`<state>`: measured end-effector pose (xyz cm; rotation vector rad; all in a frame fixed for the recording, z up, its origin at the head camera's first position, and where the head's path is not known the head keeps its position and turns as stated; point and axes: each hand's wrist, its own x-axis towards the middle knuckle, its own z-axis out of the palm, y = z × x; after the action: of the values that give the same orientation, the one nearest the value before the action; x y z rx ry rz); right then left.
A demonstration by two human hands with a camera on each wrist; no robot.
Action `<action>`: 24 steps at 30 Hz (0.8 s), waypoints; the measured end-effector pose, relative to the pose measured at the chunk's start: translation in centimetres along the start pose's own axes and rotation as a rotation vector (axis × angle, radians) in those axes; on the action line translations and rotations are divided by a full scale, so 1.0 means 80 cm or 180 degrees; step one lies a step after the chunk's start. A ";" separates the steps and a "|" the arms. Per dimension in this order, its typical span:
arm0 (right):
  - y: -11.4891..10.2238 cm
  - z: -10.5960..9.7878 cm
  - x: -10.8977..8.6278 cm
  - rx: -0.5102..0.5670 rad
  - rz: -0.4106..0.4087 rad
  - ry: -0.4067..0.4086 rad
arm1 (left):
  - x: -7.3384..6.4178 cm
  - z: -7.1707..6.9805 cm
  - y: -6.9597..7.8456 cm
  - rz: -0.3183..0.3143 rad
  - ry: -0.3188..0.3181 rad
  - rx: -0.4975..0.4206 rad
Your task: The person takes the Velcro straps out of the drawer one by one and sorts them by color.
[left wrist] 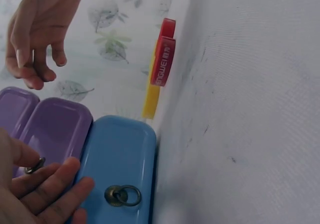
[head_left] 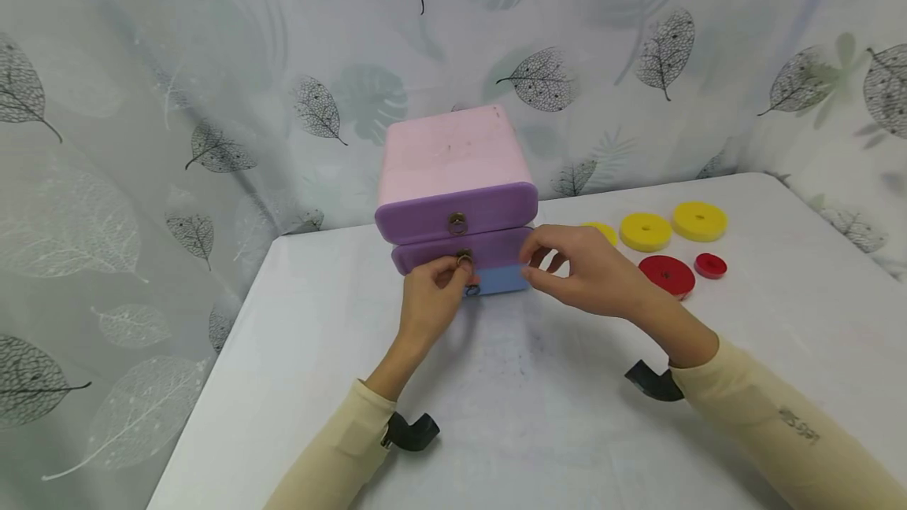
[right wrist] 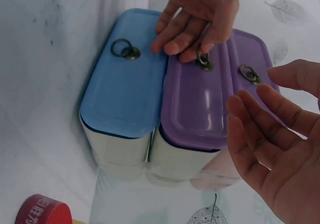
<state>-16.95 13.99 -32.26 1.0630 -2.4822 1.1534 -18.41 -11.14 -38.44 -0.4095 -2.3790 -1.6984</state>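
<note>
A small drawer box with a pink top (head_left: 449,152) stands at the back of the table. Its fronts are stacked: a purple upper drawer (head_left: 418,219), a purple middle drawer (head_left: 503,249) and a blue bottom drawer (right wrist: 130,83). Each carries a brass ring pull. My left hand (head_left: 432,293) pinches the ring pull (right wrist: 202,61) of the middle drawer between thumb and finger. That drawer's front stands forward of the upper one. To the right of the box hovers my right hand (head_left: 584,270), holding nothing, its fingers loosely bent and thumb apart from them in the right wrist view.
Right of the box lie several yellow rolls (head_left: 645,232), a large red roll (head_left: 666,276) and a small red roll (head_left: 711,265) on the white-covered table (head_left: 567,431). A leaf-patterned curtain (head_left: 234,101) hangs close behind. Black curved pieces (head_left: 411,431) show at both sleeves.
</note>
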 end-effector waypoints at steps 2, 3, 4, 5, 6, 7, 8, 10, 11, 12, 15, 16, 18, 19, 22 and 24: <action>0.001 0.004 0.001 -0.0013 -0.0017 -0.0052 | -0.001 0.001 -0.001 -0.0020 -0.0013 0.0004; 0.001 0.006 0.001 -0.0017 -0.0026 -0.0070 | -0.002 0.001 -0.001 -0.0032 -0.0020 0.0004; 0.001 0.008 0.001 -0.0030 -0.0026 -0.0088 | -0.002 0.001 -0.001 -0.0049 -0.0022 0.0018; 0.001 0.009 0.002 -0.0030 -0.0029 -0.0109 | -0.002 0.001 -0.001 -0.0068 -0.0019 0.0034; 0.001 0.010 0.002 -0.0028 -0.0034 -0.0129 | -0.003 0.001 -0.001 -0.0078 -0.0022 0.0044; 0.001 0.012 0.002 -0.0027 -0.0036 -0.0142 | -0.003 0.001 -0.001 -0.0083 -0.0028 0.0071; 0.001 0.013 0.002 -0.0018 -0.0034 -0.0155 | -0.003 0.000 -0.001 -0.0086 -0.0032 0.0119; 0.001 0.015 0.002 0.0002 -0.0034 -0.0174 | -0.004 0.000 -0.003 -0.0071 -0.0047 0.0257; 0.001 0.015 0.002 0.0013 -0.0035 -0.0179 | -0.004 0.000 -0.003 -0.0061 -0.0063 0.0336; 0.001 0.016 0.002 0.0020 -0.0042 -0.0180 | -0.004 -0.001 -0.004 -0.0057 -0.0080 0.0430; 0.001 0.017 0.001 0.0053 -0.0037 -0.0195 | -0.004 -0.003 -0.006 -0.0093 -0.0142 0.0704; 0.002 0.017 0.001 0.0059 -0.0027 -0.0203 | -0.005 -0.004 -0.007 -0.0131 -0.0174 0.0770; 0.002 0.018 0.001 0.0066 -0.0003 -0.0222 | -0.006 -0.006 -0.007 -0.0231 -0.0255 0.0888; 0.002 0.018 0.001 0.0070 0.0009 -0.0230 | -0.007 -0.007 -0.008 -0.0298 -0.0304 0.0917; 0.003 0.018 0.000 0.0067 0.0050 -0.0257 | -0.007 -0.009 -0.011 -0.0493 -0.0485 0.1048; 0.003 0.019 0.000 0.0084 0.0080 -0.0278 | -0.007 -0.009 -0.013 -0.0605 -0.0611 0.1145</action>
<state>-16.98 13.01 -33.42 1.1152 -2.5602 1.1743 -18.21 -12.24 -39.31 -0.3062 -2.8716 -1.3025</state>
